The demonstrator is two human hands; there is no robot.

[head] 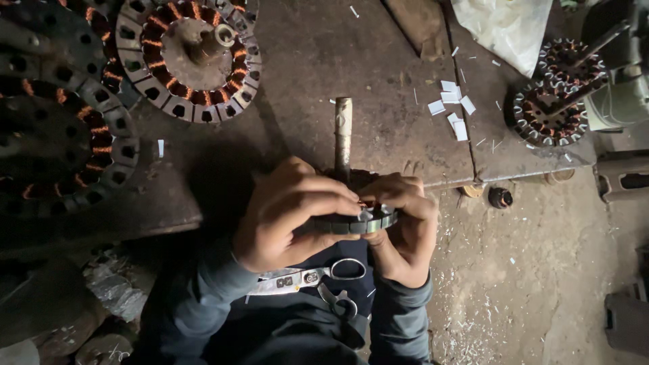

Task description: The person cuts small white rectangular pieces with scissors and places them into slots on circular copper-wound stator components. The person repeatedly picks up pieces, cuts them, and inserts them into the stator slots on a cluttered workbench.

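A round metal motor stator [368, 221] with copper windings and a steel shaft [343, 135] pointing away from me sits between my hands, held on edge over my lap. My left hand [284, 216] wraps over its left side, fingers pressed on the rim. My right hand [404, 226] cups its right side, with the fingertips at the copper coils on top. A pair of scissors [318, 277] lies on my lap just below the stator.
Two larger wound stators [186, 57] [54, 145] lie on the dark workbench [311, 61] at the upper left. Two smaller stators [551, 111] rest at the right. Small white paper slips [451, 101] and a plastic bag [507, 23] lie on the bench. Dusty floor [514, 270] is at right.
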